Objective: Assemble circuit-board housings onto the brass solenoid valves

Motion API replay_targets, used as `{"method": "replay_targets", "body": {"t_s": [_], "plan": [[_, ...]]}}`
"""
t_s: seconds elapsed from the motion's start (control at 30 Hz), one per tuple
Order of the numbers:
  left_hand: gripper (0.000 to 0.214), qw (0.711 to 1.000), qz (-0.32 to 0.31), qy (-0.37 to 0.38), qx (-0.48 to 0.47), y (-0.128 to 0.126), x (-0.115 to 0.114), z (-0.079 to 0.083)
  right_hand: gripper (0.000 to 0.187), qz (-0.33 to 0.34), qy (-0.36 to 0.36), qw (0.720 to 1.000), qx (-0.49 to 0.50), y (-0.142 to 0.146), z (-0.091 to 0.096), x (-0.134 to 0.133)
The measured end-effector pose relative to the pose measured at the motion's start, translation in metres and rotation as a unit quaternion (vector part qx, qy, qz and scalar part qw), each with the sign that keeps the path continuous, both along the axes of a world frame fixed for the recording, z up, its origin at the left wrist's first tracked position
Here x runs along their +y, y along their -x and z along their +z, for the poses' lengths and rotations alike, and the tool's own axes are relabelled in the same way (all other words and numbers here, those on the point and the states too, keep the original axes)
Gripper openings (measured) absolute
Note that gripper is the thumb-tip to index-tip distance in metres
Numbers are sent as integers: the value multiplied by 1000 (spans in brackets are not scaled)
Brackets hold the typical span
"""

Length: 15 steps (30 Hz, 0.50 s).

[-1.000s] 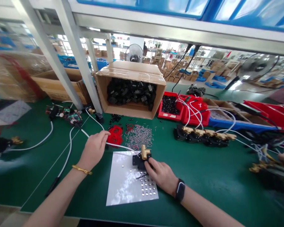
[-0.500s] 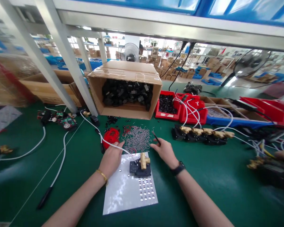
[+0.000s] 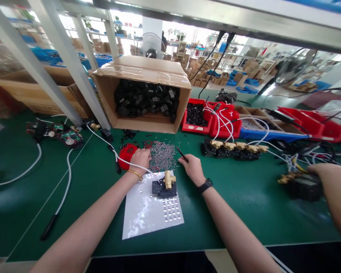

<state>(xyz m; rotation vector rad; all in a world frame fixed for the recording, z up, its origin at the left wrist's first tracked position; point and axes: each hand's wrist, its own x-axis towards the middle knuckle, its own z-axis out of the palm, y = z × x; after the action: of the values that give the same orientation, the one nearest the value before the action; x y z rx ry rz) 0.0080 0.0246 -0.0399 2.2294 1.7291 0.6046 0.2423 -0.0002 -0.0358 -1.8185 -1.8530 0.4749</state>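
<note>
A black valve block with a brass fitting (image 3: 165, 185) sits on a shiny metal plate (image 3: 147, 214) that has rows of small dots. A white cable (image 3: 122, 160) runs from it to the left. My left hand (image 3: 141, 158) rests with curled fingers at the heap of small metal pins (image 3: 162, 155), beside the red rings (image 3: 127, 151). Whether it grips anything is hidden. My right hand (image 3: 193, 168) is closed on a thin black tool (image 3: 182, 154), just right of the pins.
An open cardboard box (image 3: 143, 93) of black parts lies on its side behind the pins. Red bins (image 3: 208, 121) and a row of finished brass valves (image 3: 234, 148) stand at the right. Another person's arm (image 3: 333, 187) holds a valve at far right. Circuit boards (image 3: 59, 133) lie left.
My left hand let go of the white cable and moved forward to the pin heap. My right hand left the valve block, took up the black tool and moved toward the pins.
</note>
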Motion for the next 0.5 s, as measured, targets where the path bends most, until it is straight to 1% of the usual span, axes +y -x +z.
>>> {"method": "replay_targets", "body": {"t_s": [0.1, 0.17, 0.23, 0.3, 0.37, 0.4, 0.43, 0.47, 0.5], "plan": [[15, 999, 0, 0, -45, -1, 0, 2, 15, -15, -18, 1000, 20, -3, 0, -5], [14, 996, 1, 3, -84, -2, -6, 6, 15, -20, -30, 998, 44, -4, 2, -8], [12, 992, 4, 12, -129, 1, -20, 11, 15, -23, -37, 996, 79, -5, 7, -12], [10, 983, 16, 33, -178, 5, -41, 15, 16, -23, -32, 991, 128, -7, 12, -17], [13, 972, 29, 68, -224, 11, -64, 17, 19, -21, -12, 982, 188, -7, 15, -24], [15, 953, 45, 104, -281, 13, -74, 18, 20, -19, 4, 975, 220, -6, 16, -28], [19, 920, 65, 148, -356, 14, -83, 18, 22, -17, 21, 967, 253, -4, 15, -32], [25, 875, 88, 191, -437, 14, -89, 18, 24, -16, 40, 958, 282, -1, 13, -36], [30, 823, 108, 225, -511, 14, -93, 18, 25, -14, 58, 949, 308, 2, 11, -39]]}}
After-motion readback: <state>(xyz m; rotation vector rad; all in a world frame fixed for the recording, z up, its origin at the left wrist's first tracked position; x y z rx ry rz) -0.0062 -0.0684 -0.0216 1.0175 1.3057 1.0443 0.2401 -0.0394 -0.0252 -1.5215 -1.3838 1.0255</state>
